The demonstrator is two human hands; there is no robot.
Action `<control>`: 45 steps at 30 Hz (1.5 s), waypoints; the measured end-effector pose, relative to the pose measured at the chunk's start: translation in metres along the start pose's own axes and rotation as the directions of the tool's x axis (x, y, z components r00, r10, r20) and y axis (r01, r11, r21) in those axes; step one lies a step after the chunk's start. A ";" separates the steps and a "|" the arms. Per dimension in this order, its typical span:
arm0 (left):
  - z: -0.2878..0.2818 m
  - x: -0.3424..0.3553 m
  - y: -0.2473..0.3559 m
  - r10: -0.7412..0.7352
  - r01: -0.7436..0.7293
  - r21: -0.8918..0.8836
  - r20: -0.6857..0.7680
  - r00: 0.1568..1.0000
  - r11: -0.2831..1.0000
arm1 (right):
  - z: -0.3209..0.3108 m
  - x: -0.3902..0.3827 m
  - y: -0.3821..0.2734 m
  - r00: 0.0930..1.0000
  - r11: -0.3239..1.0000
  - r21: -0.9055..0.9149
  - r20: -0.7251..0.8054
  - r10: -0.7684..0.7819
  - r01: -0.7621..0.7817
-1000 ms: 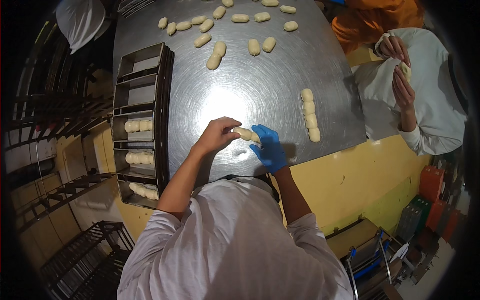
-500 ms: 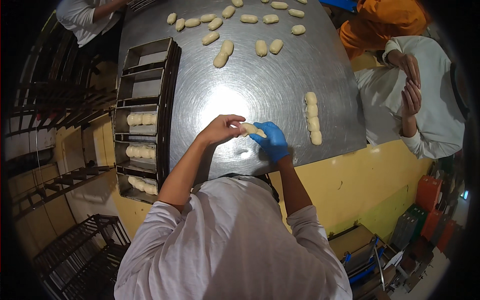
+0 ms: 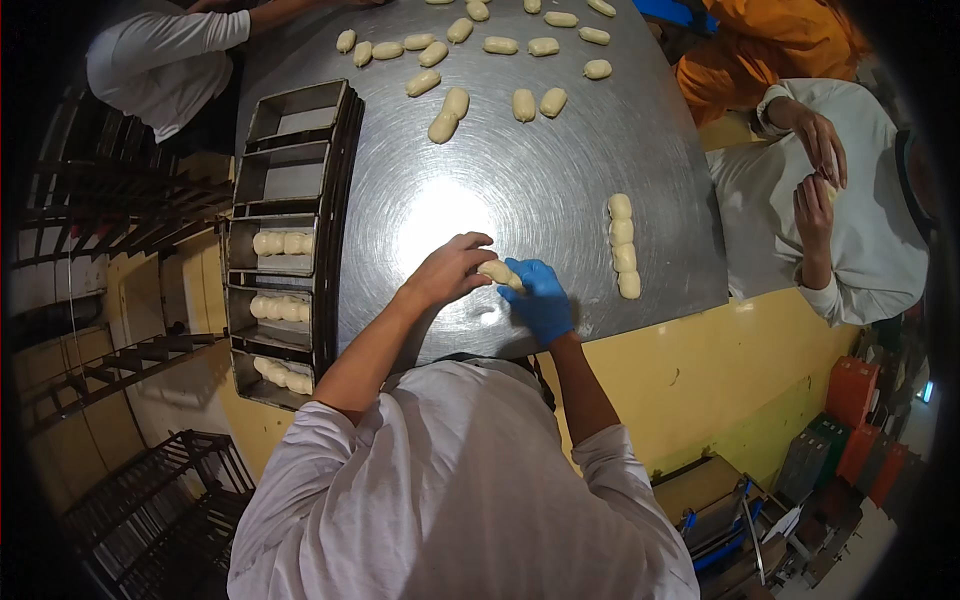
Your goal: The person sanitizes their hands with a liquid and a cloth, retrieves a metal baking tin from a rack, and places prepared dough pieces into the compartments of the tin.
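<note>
Between my hands, over the near part of the metal table (image 3: pixel 400 200), is a small pale piece of dough (image 3: pixel 499 272). My bare left hand (image 3: pixel 452 270) pinches its left end. My right hand (image 3: pixel 541 301), in a blue glove, grips the right end, its fingers covering part of it. To the right lies a row of joined dough pieces (image 3: pixel 623 246). At the left, a strapped set of loaf pans (image 3: pixel 288 171) stands on the table; three of its compartments hold dough rows, one of them a dough row (image 3: pixel 280 308) near the middle.
Several dough rolls (image 3: pixel 501 45) are scattered over the far table, with two touching rolls (image 3: pixel 449 115) nearer. A co-worker's hands (image 3: pixel 818 165) hold dough at the right. Another person (image 3: pixel 160 65) leans in at far left. Dark metal racks (image 3: pixel 160 490) stand at lower left.
The dough between my hands has turned slightly, and my fingers have shifted on it. The right co-worker's hands have moved apart and lower; the far-left person's arm reaches further over the table.
</note>
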State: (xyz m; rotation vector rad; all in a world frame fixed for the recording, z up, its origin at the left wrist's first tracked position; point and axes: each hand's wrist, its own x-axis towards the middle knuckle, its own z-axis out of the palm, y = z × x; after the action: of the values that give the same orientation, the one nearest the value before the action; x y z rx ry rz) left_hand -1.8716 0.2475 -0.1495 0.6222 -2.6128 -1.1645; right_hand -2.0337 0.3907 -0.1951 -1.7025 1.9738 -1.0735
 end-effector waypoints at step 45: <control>-0.017 0.027 -0.006 -0.248 0.366 -0.591 0.274 0.929 0.719 | -0.037 0.038 -0.023 0.820 0.741 0.399 0.446 0.358 -0.541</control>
State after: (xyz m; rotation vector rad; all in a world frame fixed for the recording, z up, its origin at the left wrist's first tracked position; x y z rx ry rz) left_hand -1.8873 0.2204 -0.1419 0.8409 -2.0413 -2.1620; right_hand -2.0516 0.3664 -0.1460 -0.9597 1.5676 -0.9236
